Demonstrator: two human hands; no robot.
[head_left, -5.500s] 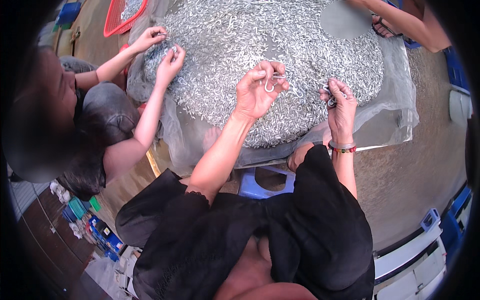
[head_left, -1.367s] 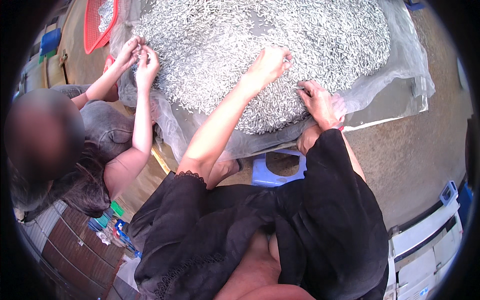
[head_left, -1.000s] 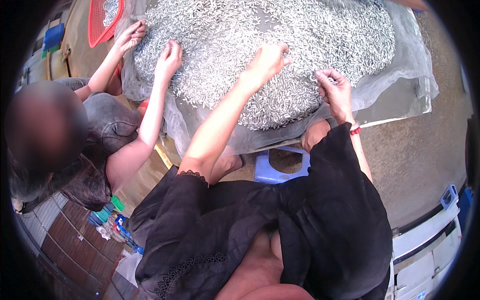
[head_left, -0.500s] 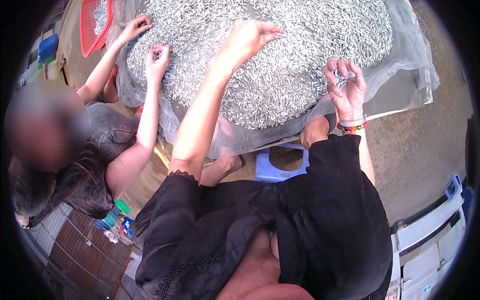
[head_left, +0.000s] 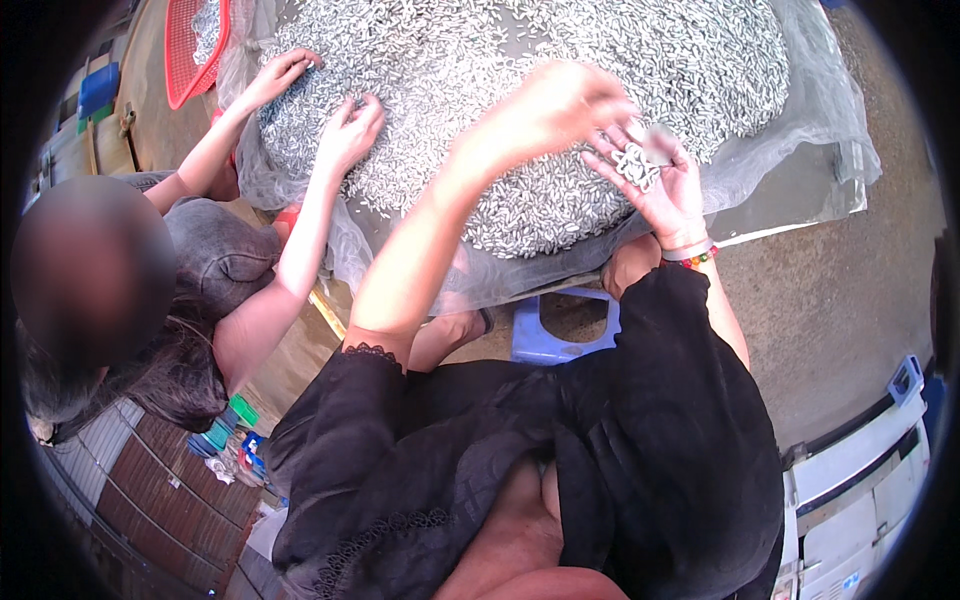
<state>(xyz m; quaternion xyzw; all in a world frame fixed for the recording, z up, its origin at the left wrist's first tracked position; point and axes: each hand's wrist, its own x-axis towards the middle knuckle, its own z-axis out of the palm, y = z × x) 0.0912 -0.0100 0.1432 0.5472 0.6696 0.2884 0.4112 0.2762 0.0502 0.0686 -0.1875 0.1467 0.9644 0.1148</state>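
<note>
A broad pile of small, elongated whitish-grey pieces spreads over the table in front of me. My right hand is turned palm up at the pile's near right side, fingers spread, with a small heap of curved whitish pieces resting across the palm and fingers. Close by, my left hand reaches over the pile with its fingertips near the right hand's fingers. Motion smears its fingers, so I cannot tell whether they hold a piece.
Under the pile lies translucent mesh, draped past the table edge. A co-worker's hands are at the pile's left. Beyond them stands a red perforated basket. A blue plastic stool is below the near edge.
My left hand has swung right toward my right hand. The right hand, curled before, has turned palm up and spread, exposing the pieces. The co-worker's nearer hand has shifted right.
</note>
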